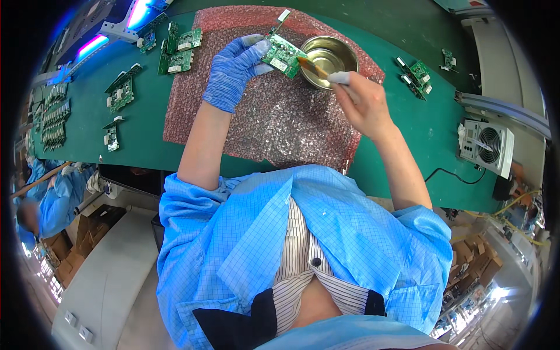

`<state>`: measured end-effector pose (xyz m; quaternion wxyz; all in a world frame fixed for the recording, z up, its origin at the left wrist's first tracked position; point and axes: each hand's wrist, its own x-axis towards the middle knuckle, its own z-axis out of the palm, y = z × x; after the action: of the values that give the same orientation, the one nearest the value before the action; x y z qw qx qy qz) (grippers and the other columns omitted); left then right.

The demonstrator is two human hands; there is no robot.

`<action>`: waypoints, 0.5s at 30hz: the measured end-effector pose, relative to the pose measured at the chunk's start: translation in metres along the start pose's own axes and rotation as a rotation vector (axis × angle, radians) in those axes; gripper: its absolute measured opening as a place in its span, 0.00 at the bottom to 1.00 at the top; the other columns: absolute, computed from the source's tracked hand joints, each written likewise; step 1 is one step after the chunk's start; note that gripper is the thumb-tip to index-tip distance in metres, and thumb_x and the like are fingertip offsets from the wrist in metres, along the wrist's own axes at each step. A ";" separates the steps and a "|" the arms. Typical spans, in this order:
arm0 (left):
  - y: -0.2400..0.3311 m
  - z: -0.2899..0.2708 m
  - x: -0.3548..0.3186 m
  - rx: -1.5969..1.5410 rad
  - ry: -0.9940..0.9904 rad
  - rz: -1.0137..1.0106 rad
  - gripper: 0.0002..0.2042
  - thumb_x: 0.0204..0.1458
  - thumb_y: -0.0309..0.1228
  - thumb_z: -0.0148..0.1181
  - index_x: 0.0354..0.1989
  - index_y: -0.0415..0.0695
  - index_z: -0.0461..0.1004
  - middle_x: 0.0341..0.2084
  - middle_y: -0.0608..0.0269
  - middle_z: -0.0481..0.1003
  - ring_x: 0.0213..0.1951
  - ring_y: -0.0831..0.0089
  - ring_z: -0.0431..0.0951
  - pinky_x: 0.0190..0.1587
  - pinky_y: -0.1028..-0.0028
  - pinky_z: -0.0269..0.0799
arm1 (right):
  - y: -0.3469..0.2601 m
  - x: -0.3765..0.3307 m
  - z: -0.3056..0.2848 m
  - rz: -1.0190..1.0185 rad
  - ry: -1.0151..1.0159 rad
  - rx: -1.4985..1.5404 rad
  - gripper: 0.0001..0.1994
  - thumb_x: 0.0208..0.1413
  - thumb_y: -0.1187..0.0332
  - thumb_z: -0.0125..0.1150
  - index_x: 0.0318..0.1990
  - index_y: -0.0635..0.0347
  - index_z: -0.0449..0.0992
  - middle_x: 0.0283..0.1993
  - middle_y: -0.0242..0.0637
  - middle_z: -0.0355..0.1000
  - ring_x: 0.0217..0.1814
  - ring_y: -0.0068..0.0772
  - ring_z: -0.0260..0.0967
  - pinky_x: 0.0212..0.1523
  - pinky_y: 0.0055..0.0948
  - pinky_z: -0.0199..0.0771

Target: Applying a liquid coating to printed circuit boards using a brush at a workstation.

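Observation:
My left hand [233, 73], in a blue knitted glove with pale fingertips, is closed on the edge of a green circuit board [284, 56]. The board is held up over the bubble wrap, its component side showing. In my bare right hand [366, 106], with white covers on the fingertips, is a slim brush [315, 68] with an orange-brown handle. The brush's tip meets the board's right edge, or lies just over it; I cannot tell which. Right behind the brush stands a round metal bowl [328, 44], partly hidden by it.
Reddish bubble wrap [262, 128] covers the middle of the green table [149, 128]. Several circuit boards [178, 53] lie to the left, with more boards [417, 76] on the right. A fan unit [487, 146] sits at the right edge, its black cable on the table. Another person [55, 198] is at far left.

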<state>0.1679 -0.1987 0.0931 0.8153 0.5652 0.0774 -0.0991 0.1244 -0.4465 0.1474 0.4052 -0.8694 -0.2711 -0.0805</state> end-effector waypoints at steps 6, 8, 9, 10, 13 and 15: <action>0.000 0.004 0.004 -0.053 -0.015 0.014 0.14 0.49 0.30 0.61 0.44 0.40 0.71 0.37 0.59 0.75 0.38 0.70 0.78 0.36 0.74 0.80 | 0.004 -0.002 0.007 0.341 0.211 0.237 0.07 0.54 0.68 0.58 0.36 0.62 0.75 0.30 0.38 0.75 0.31 0.24 0.74 0.32 0.24 0.72; 0.000 0.004 0.005 -0.143 -0.012 0.040 0.13 0.48 0.29 0.63 0.42 0.39 0.72 0.35 0.59 0.75 0.36 0.71 0.78 0.34 0.76 0.80 | 0.000 -0.005 0.015 0.416 0.222 0.269 0.08 0.54 0.67 0.58 0.35 0.63 0.75 0.26 0.36 0.75 0.28 0.22 0.73 0.30 0.23 0.71; 0.000 0.004 0.004 -0.134 0.014 0.029 0.13 0.49 0.29 0.62 0.43 0.40 0.72 0.36 0.59 0.75 0.37 0.70 0.78 0.35 0.75 0.80 | -0.003 -0.008 0.017 0.445 0.185 0.296 0.09 0.54 0.66 0.58 0.35 0.63 0.75 0.26 0.36 0.74 0.27 0.21 0.72 0.29 0.24 0.71; 0.000 0.003 0.003 -0.126 0.029 0.030 0.13 0.50 0.29 0.61 0.44 0.40 0.71 0.36 0.59 0.75 0.38 0.70 0.78 0.36 0.75 0.80 | -0.006 -0.010 0.019 0.476 0.148 0.323 0.09 0.54 0.66 0.58 0.35 0.64 0.75 0.25 0.35 0.74 0.26 0.21 0.71 0.28 0.24 0.70; 0.002 0.003 0.002 -0.109 0.059 0.018 0.13 0.51 0.28 0.59 0.45 0.40 0.71 0.37 0.58 0.75 0.39 0.69 0.78 0.36 0.74 0.80 | -0.008 -0.007 0.019 0.559 0.199 0.457 0.10 0.55 0.64 0.57 0.35 0.64 0.74 0.23 0.32 0.73 0.23 0.17 0.68 0.23 0.21 0.67; 0.002 0.004 0.003 -0.112 0.067 0.019 0.13 0.51 0.28 0.59 0.45 0.40 0.71 0.37 0.58 0.75 0.38 0.69 0.78 0.36 0.74 0.80 | -0.007 -0.003 0.018 0.592 0.327 0.539 0.10 0.55 0.64 0.57 0.35 0.63 0.73 0.23 0.31 0.72 0.22 0.16 0.67 0.21 0.19 0.66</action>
<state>0.1712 -0.2018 0.0960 0.8436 0.5222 0.1050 -0.0678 0.1168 -0.4309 0.1393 0.6611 -0.7484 0.0467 -0.0239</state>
